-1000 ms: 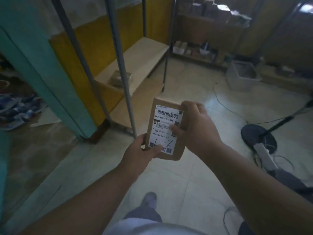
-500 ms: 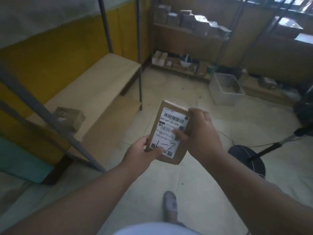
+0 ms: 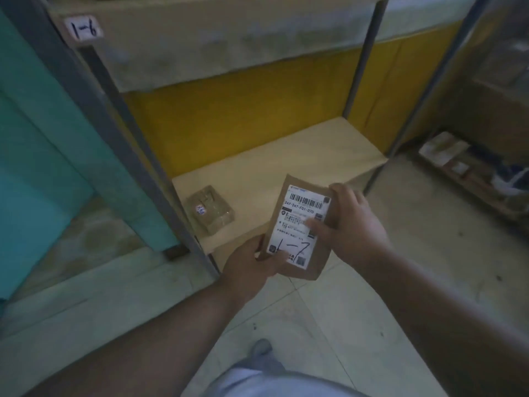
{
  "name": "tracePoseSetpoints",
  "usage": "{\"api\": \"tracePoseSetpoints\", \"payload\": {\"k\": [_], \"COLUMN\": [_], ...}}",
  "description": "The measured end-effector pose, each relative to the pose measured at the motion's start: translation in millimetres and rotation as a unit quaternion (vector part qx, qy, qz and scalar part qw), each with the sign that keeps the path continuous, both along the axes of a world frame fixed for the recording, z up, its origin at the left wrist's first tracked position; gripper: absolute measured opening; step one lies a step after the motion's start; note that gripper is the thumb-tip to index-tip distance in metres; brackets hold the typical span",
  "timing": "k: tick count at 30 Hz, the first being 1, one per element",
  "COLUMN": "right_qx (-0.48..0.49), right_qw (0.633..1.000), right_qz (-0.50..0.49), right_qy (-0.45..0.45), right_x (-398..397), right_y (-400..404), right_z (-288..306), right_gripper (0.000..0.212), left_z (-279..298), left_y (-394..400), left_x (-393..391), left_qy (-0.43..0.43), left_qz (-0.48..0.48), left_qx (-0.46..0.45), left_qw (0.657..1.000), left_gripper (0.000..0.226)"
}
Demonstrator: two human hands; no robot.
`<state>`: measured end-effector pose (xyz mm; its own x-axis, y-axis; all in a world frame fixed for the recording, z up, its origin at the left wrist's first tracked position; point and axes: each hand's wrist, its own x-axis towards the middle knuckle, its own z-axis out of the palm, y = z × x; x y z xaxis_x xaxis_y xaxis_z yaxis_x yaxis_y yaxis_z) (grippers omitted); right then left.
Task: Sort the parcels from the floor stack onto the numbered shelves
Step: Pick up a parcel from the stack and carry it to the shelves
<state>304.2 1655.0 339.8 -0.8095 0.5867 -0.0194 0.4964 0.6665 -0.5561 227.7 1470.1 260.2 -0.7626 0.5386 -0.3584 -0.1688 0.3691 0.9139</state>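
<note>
A lower shelf (image 3: pixel 300 156) of pale board sits mid-frame, with one small wrapped parcel (image 3: pixel 209 208) lying near its front left corner. Above it, in the upper part of the frame, an upper shelf (image 3: pixel 229 44) carries a tag (image 3: pixel 83 29) reading 1-6 at upper left. Pale tiled floor (image 3: pixel 329 310) fills the lower frame.

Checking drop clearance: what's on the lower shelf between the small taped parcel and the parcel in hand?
Nothing: in the head view only bare shelf board separates the small taped parcel from the held parcel.

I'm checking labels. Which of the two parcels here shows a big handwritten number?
The brown parcel held by both hands, marked 1-7 on its white label. The taped parcel lying on the lower shelf shows only a small sticker.
</note>
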Motion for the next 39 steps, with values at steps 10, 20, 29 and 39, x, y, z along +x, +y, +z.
{"api": "tracePoseSetpoints", "payload": {"k": [10, 20, 29, 39], "right_qx": [-0.031, -0.017, 0.012, 0.017], "right_qw": [0.989, 0.936, 0.913, 0.860], "right_qz": [0.144, 0.325, 0.368, 0.460], "right_qy": [-0.033, -0.130, -0.177, -0.220], "right_x": [-130, -260, -324, -332], "right_y": [65, 101, 109, 95], "right_z": [-26, -82, -121, -145], "right_gripper": [0.083, 0.087, 0.092, 0.085], "left_z": [-3, -35, -56, -65], "left_y": [35, 96, 136, 133], "left_x": [-54, -86, -104, -106], "left_qy": [-0.009, -0.031, -0.121, -0.150], "left_qz": [0.132, 0.338, 0.485, 0.523], "left_qx": [-0.054, -0.163, -0.109, -0.032], "left_qw": [0.990, 0.927, 0.859, 0.838], "left_gripper": [0.033, 0.042, 0.074, 0.046]}}
